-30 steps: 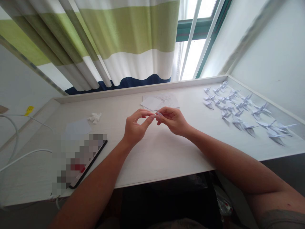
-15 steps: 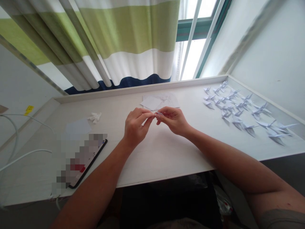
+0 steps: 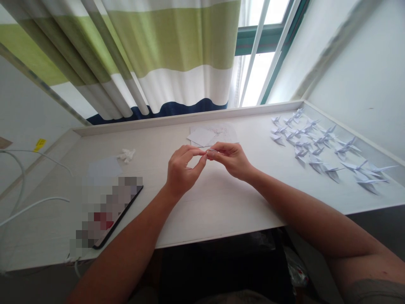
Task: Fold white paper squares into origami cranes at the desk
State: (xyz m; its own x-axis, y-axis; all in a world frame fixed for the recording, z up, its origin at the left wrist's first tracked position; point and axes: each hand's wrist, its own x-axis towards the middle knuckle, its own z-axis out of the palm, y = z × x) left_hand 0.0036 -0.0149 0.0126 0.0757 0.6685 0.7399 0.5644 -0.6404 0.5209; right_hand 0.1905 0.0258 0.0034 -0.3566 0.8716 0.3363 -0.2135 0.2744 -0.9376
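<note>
Centre of the white desk (image 3: pixel 218 202): left hand (image 3: pixel 182 169) and right hand (image 3: pixel 232 159) pinch a small folded paper (image 3: pixel 211 152) between fingertips. Risk: uneven pressure creases it; a slipped pinch drops it.

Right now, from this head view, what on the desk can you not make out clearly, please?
Head view only:
The small folded paper pinched between the fingertips: partly hidden by the left hand and right hand, and too small to show its shape.
The dark-edged tablet or phone: its face is blurred by pixelation.
The marked sheet: its marks are too small to read, and a white paper square covers part of it.
</note>
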